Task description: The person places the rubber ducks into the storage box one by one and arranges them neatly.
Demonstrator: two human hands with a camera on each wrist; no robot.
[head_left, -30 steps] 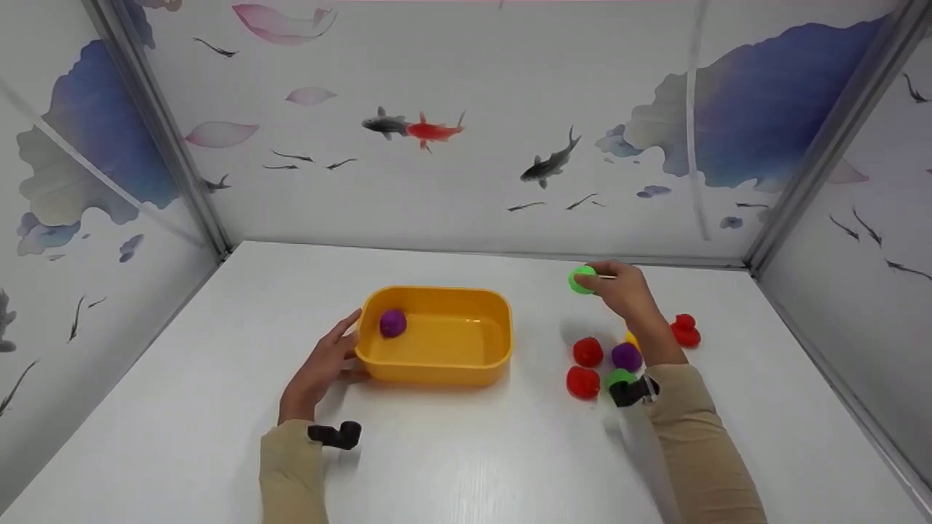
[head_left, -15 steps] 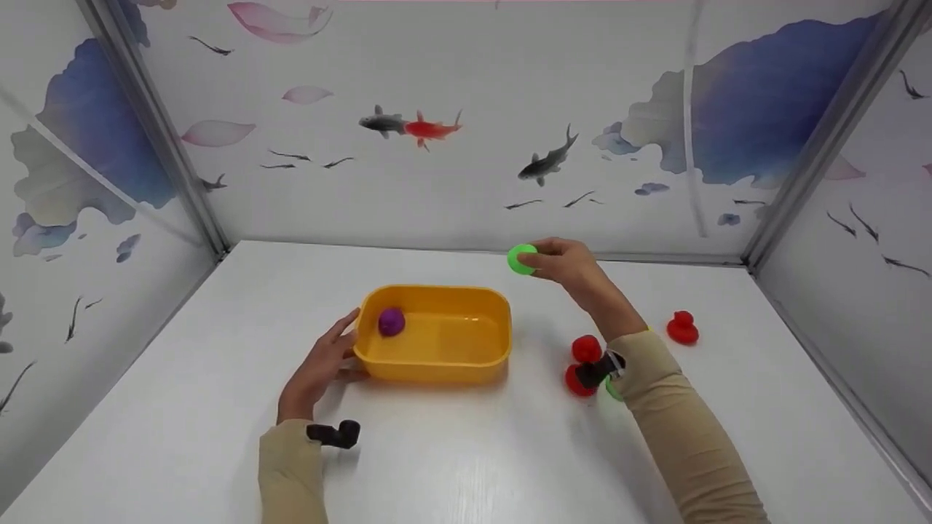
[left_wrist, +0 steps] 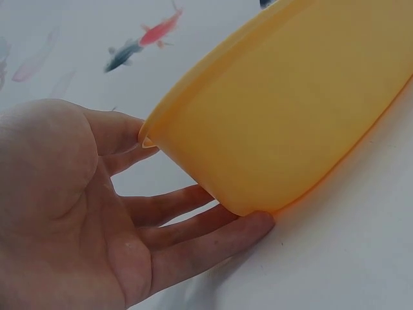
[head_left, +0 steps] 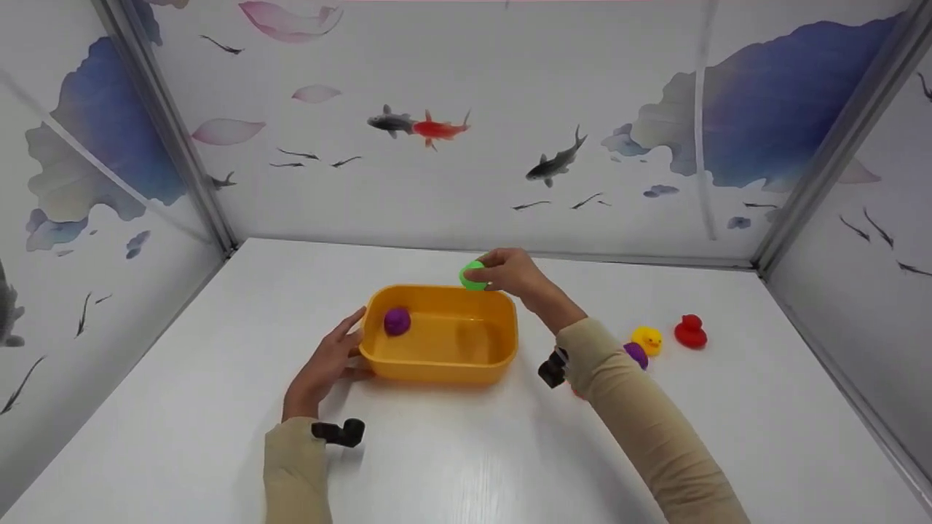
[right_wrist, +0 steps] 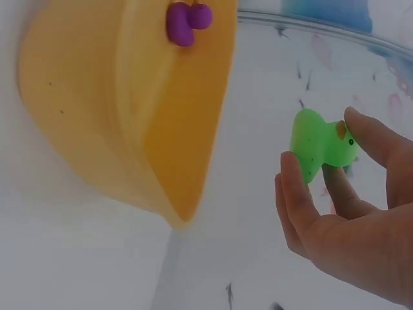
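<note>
Tub, yellow-orange, stands on the white table in the head view, with a small purple duck inside its left end. The right hand pinches a green duck near the far rim, thumb covering part of it. The left hand touches the tub's left end, fingers spread. A yellow duck and a red duck sit at the right; the right sleeve cuts across a second purple toy and leaves only a sliver of something red. The left wrist view shows long, spread fingers against the tub's outer wall; the frame crops the tub, and its inside is out of sight. In the right wrist view, beak and eye are plain on the green duck, held apart from the tub; the hand is cut off at the right edge.
</note>
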